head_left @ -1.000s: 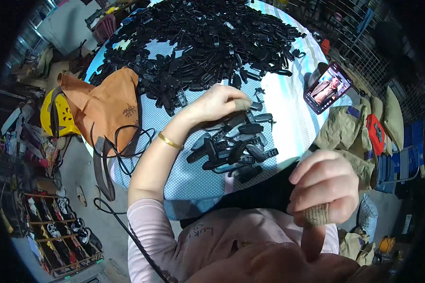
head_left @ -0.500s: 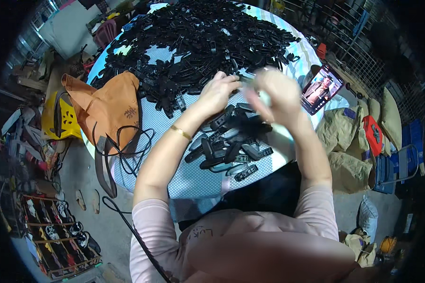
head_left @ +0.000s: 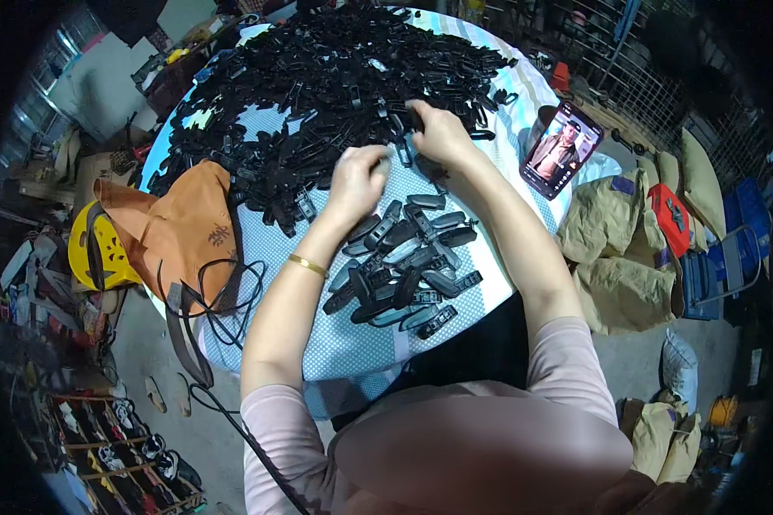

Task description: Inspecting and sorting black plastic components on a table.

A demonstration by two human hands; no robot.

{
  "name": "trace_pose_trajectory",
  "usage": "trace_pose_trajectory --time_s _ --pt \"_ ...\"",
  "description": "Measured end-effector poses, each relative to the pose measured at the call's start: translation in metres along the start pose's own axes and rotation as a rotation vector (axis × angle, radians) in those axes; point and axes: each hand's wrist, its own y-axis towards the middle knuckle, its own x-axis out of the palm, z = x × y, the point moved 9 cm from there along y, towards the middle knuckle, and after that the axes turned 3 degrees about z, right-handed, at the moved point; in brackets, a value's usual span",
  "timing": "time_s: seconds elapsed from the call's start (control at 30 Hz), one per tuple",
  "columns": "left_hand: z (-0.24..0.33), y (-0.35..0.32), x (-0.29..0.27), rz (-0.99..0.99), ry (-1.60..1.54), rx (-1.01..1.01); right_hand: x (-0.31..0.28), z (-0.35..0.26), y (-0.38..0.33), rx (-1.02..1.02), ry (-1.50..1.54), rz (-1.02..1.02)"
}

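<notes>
Small black plastic pieces (head_left: pixel 318 94), heaped, glossy, under both hands.

Person at bottom centre of the frame wears a pale pink short-sleeved top, sleeves ending above the elbows, forearms bare. Thin gold bangle (head_left: pixel 307 265) on the left wrist. Both hands bare, no gloves, no rings discernible.

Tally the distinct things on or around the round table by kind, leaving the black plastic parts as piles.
Pile of black parts: 2, a big heap and a small group
Phone: 1
Orange bag: 1
Yellow helmet: 1
Gold bangle: 1
Hands: 2, left hand, right hand
Total: 8
</notes>
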Motion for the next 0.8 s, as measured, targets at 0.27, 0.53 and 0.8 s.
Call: trace_pose_trajectory --time_s 0.27,0.53,0.8 --pt "-0.037 -0.002 -0.014 0.11 -0.939 -0.624 0.007 -0.033 -0.021 0.448 1.372 -0.228" --pt "-0.032 -0.001 -0.01 -0.112 -0.922 -0.505 0.025 -0.043 -0.031 0.391 1.017 -0.354" --pt "-0.039 -0.007 -0.014 -0.085 -0.772 -0.639 0.013 -0.061 -0.026 0.106 0.994 -0.226"
